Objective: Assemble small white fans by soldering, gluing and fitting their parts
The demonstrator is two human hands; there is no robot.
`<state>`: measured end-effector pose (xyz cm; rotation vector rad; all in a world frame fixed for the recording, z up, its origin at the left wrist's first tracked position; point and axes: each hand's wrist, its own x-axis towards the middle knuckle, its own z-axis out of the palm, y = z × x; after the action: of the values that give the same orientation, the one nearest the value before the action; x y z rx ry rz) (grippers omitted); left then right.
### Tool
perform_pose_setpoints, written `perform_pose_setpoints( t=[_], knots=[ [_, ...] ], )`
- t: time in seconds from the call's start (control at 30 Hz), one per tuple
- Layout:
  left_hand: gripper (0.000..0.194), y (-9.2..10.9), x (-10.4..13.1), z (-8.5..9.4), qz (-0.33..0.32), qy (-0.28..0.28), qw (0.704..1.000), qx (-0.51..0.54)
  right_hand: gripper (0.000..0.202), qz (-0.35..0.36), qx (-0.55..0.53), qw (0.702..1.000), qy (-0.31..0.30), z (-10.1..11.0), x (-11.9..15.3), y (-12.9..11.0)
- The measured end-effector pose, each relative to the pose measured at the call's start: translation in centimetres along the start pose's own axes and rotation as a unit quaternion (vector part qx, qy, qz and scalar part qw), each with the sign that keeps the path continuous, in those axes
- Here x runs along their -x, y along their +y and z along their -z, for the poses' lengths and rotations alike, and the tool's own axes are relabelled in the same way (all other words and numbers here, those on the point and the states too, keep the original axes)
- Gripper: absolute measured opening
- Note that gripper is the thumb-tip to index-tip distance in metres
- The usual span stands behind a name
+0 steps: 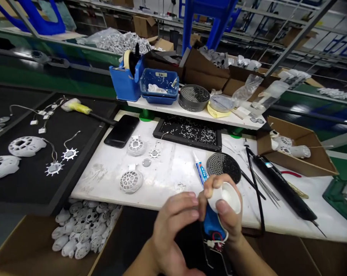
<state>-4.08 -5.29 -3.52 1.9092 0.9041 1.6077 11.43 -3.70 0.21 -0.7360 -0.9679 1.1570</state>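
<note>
My right hand [232, 218] grips a white round plastic cup-like part [228, 196], its hollow side turned towards me, fingers and thumb around the rim. Below it hangs a blue block [212, 224] with red and white wires and a thin metal wire frame [209, 258]; how it joins the cup is hidden. Beside the cup, my left hand [175, 226] has its fingers stretched out, their tips close to the right hand's fingers, with nothing visible in them. A blue-and-white glue tube [201, 170] and a round mesh dish of black bits [223, 167] lie just beyond.
Lattice shells [131, 181], a black phone [122, 131] and a tray of tiny parts [187, 132] occupy the bench. A black electric screwdriver-like tool [284, 188] lies right. A carton of white shells [15, 245] stands below left; a black belt [32, 193] runs beside the bench.
</note>
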Motion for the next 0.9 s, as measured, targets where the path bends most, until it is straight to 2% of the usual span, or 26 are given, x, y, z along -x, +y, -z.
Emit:
perform_pose_setpoints(
  t=[0.07, 0.17, 0.27, 0.37, 0.43, 0.53, 0.6, 0.67, 0.8, 0.9],
  knots=[
    [0.067, 0.5, 1.1, -0.8, -0.039, -0.006, 0.999, -0.028, 0.029, 0.001, -0.012, 1.0, 0.02, -1.4, -0.2, 0.6],
    [0.057, 0.9, 1.7, -1.3, -0.044, 0.046, 0.995, -0.08, 0.031, -0.041, -0.06, 0.997, 0.033, -3.0, 0.0, 1.2],
    [0.061, 1.0, 1.4, -1.0, -0.047, 0.075, 0.989, -0.12, 0.036, -0.09, -0.114, 0.989, 0.023, -4.1, 0.3, 1.7],
    [0.06, 1.0, 0.7, -0.4, -0.044, 0.076, 0.987, -0.135, 0.039, -0.092, -0.129, 0.987, 0.024, -4.6, 0.2, 1.8],
    [0.056, 1.0, 0.1, 0.2, -0.035, 0.078, 0.986, -0.141, 0.041, -0.098, -0.112, 0.989, 0.0, -4.4, 0.1, 1.5],
    [0.05, 1.0, -0.4, 1.6, -0.013, 0.087, 0.986, -0.143, 0.044, -0.126, -0.038, 0.99, -0.057, -3.3, 0.6, 1.0],
    [0.049, 0.9, -0.4, 2.9, 0.007, 0.073, 0.987, -0.144, 0.052, -0.141, 0.03, 0.986, -0.081, -2.4, 1.2, 0.7],
    [0.045, 0.6, -0.3, 4.1, 0.023, 0.045, 0.986, -0.158, 0.061, -0.131, 0.116, 0.982, -0.073, -1.5, 1.6, 0.7],
    [0.042, 0.1, 0.3, 5.1, 0.038, 0.009, 0.981, -0.192, 0.059, -0.067, 0.305, 0.95, 0.007, -0.4, 0.6, 0.7],
    [0.042, 0.1, 0.5, 4.7, 0.038, 0.0, 0.98, -0.195, 0.054, -0.019, 0.41, 0.912, -0.017, 0.0, -0.9, 0.6]
  ],
)
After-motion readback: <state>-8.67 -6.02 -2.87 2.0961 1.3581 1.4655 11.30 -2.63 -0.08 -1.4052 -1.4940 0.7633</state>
